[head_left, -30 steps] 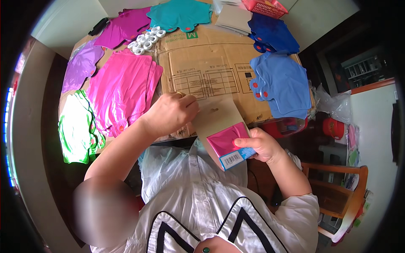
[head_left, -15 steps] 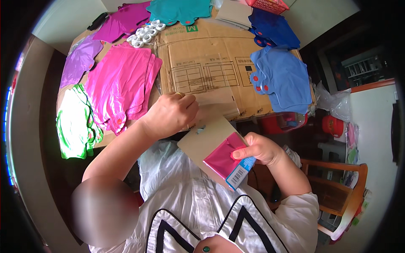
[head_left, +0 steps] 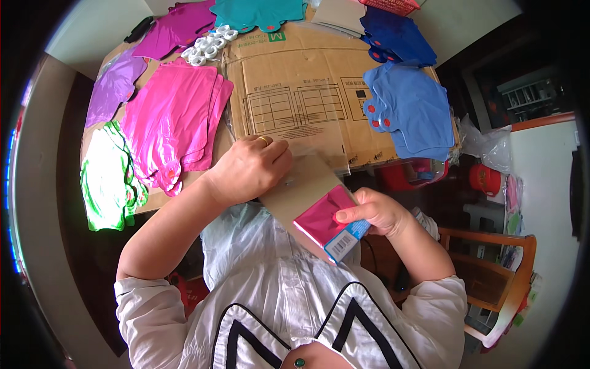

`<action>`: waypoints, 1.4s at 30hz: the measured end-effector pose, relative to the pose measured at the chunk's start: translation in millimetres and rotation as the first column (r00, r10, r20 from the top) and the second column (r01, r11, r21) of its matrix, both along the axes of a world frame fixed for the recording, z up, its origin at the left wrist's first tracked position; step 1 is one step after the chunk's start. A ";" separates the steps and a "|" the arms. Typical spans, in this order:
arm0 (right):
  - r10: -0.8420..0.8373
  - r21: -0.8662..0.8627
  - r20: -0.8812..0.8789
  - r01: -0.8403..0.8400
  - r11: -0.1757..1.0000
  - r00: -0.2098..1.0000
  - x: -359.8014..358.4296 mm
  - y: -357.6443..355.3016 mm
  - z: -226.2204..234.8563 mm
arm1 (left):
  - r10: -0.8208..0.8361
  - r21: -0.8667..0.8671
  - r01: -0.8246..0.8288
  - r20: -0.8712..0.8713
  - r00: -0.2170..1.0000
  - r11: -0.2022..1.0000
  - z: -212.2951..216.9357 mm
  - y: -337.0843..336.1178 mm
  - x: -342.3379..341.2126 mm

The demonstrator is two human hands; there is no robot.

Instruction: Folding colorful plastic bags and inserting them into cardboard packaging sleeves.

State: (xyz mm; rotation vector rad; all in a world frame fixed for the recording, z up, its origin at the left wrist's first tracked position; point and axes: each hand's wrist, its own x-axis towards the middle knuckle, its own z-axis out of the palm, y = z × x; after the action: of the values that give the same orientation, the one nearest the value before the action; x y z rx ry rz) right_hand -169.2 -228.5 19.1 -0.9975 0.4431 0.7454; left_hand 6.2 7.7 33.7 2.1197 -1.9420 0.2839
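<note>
A: Starting big — flattened brown cardboard sheet (head_left: 301, 92) covering the tabletop, ringed by flat foil shapes: pink stack (head_left: 169, 123) to the left, light blue stack (head_left: 412, 107) to the right.

B: And smaller, right at the near edge of that cardboard?

A: A flat packet (head_left: 310, 200), held just above the lap. Tan card backing, shiny magenta foil folded at its lower end, a small blue-and-white label at the corner.

B: Held how?

A: Right hand (head_left: 378, 212) pinching the lower corner, thumb over the foil and label, fingers tucked behind. Left hand (head_left: 249, 169), gold ring showing, curled down over the upper end, fingertips pressed together on the clear sleeve there. Cannot tell exactly what sits under those fingertips.

B: Feel of it, by the look?

A: Light, surely. Stiff enough along the card to stay flat from one corner. Slippery on the foil and the clear film, though, and thin enough to crease under a hard squeeze.

B: Best place to take hold, then?

A: Probably the card edges, as now: one grip low at the label corner, the other at the top opening. Off the bare foil, likely, to spare it wrinkles.

B: Smallest bits?

A: Cluster of white rings (head_left: 206, 43) far up the cardboard, well apart from both hands.
</note>
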 end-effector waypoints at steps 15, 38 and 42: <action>-0.133 -0.337 0.434 0.298 0.893 0.891 -9.6 29.1 -21.2 | -0.003 0.058 0.002 0.018 1.000 0.998 -1.2 4.6 -6.8; -0.254 -0.144 0.299 0.306 0.941 0.920 13.8 64.4 -22.7 | 0.140 -0.090 -0.163 -0.216 0.966 0.983 -2.3 36.6 -41.8; -0.235 -0.214 0.301 0.306 0.928 0.924 17.6 63.0 -18.8 | 0.117 -0.048 -0.123 -0.114 0.987 0.991 -3.9 46.3 -46.6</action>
State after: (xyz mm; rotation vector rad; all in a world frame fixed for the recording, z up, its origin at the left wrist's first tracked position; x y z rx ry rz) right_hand -151.6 -165.5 0.3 -1.2328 0.4348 0.2955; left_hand -40.4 54.0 29.8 2.1725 -1.7293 0.2337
